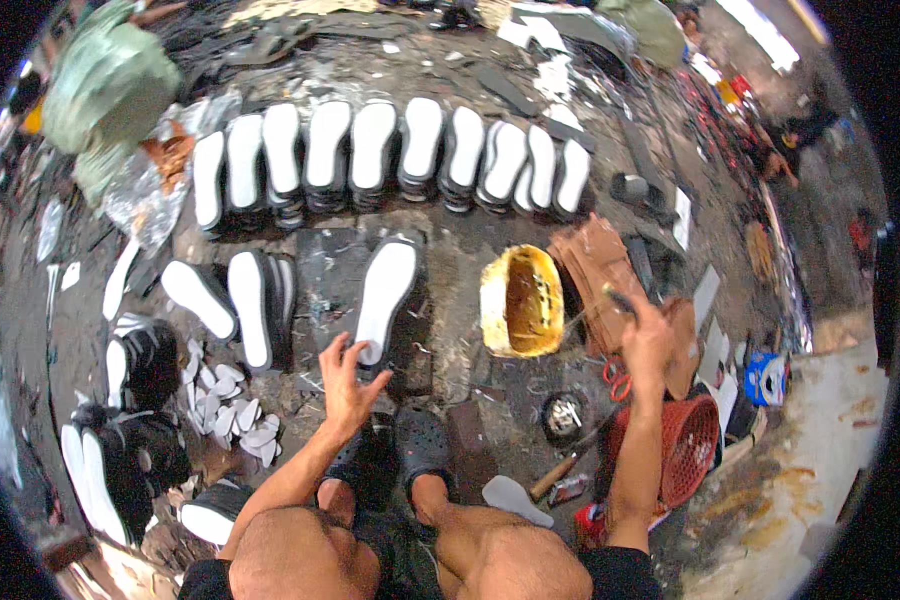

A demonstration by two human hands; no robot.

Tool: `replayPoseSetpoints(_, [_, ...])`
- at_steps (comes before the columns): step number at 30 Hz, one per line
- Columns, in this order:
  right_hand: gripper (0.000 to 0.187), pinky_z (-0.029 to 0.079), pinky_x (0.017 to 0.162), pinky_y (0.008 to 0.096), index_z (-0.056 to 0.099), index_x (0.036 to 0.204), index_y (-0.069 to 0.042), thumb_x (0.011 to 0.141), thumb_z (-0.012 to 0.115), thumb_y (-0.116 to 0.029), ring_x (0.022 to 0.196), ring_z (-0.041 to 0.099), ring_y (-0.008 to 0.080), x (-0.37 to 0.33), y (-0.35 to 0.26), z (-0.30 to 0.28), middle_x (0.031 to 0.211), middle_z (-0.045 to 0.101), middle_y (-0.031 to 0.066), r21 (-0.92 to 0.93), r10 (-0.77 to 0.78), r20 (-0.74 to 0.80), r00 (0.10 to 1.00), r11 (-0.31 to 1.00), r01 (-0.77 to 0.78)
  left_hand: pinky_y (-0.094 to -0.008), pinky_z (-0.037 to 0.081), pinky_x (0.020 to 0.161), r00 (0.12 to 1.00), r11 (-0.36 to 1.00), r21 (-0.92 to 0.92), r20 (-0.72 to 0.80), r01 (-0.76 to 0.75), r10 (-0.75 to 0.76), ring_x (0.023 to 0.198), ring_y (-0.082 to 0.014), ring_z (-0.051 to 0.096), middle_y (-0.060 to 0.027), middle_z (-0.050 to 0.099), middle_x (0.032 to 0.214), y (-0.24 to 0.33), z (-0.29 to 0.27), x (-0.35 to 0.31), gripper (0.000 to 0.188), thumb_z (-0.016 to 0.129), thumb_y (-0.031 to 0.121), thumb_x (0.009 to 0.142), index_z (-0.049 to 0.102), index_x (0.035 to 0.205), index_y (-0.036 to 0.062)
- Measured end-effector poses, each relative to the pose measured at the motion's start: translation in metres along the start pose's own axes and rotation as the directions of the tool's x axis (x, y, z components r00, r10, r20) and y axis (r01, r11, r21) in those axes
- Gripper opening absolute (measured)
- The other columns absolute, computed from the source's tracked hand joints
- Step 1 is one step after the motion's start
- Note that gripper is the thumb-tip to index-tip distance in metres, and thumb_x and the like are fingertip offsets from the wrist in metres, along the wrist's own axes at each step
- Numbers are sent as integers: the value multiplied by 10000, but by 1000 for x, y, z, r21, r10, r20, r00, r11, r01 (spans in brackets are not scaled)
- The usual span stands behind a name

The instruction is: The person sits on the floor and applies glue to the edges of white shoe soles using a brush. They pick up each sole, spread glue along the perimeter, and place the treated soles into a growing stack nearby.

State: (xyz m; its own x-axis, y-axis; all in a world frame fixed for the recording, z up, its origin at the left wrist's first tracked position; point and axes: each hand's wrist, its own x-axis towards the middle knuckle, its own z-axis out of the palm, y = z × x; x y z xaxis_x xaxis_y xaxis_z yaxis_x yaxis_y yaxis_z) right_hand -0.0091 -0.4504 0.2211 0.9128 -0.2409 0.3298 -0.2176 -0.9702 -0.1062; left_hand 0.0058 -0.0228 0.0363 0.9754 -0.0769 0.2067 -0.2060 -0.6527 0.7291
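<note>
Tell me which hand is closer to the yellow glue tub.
Right. The right hand is just beside the yellow tub, holding a brush toward it; the left hand rests on a white sole farther left.

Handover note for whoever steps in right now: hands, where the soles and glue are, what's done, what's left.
Left hand: open, fingertips on the heel of the white-topped sole lying on the dark mat.
Right hand: shut on a brush, beside the yellow glue tub.
Done, apparently: row of soles lined up behind.
Left, apparently: this sole, plus loose soles to its left.

Sole (pixel 385 290) left of glue can (pixel 521 301)
</note>
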Motion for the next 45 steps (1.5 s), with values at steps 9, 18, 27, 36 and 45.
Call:
replayPoseSetpoints(9, [370,502,886,349,652,1151,24,840,733,-159,953,659,203,101,-183,54,1052,718,142,841,-156,138,978,540,-33,-485,429,997,999,999,-15,14,-49,49,1163,-398,489,-199,496,1351,-14,0,12,605,845,156,721,587,1265,86])
replayPoseSetpoints(18, [424,533,714,573,522,1260,-19,875,613,-171,793,685,459,37,-299,196,860,699,265,337,74,181,981,932,-132,-500,461,918,997,996,-26,-4,-82,82,1076,-407,530,-221,541,1303,-28,-7,14,548,811,148,751,607,1256,83])
replayPoseSetpoints(27, [291,550,595,491,685,1131,-312,864,599,-235,733,708,355,99,-327,203,801,715,149,314,-790,460,406,572,758,-495,459,916,995,997,-12,58,-80,81,1096,-401,523,-225,535,1307,-18,0,16,522,799,145,746,618,1234,107])
replayPoseSetpoints(36, [333,550,807,362,711,1015,-109,743,610,55,951,689,298,133,-266,166,1014,726,65,426,-631,518,577,776,466,-492,472,924,997,999,-1,64,-42,42,1088,-411,538,-226,561,1283,-15,-5,18,503,814,184,733,664,1206,101])
replayPoseSetpoints(45, [327,560,807,414,765,984,-222,727,631,-69,918,700,285,149,-214,198,974,741,60,528,-687,457,565,720,449,-489,457,928,995,997,49,84,-55,50,1078,-394,532,-226,564,1268,-11,-4,19,493,820,194,731,663,1187,94])
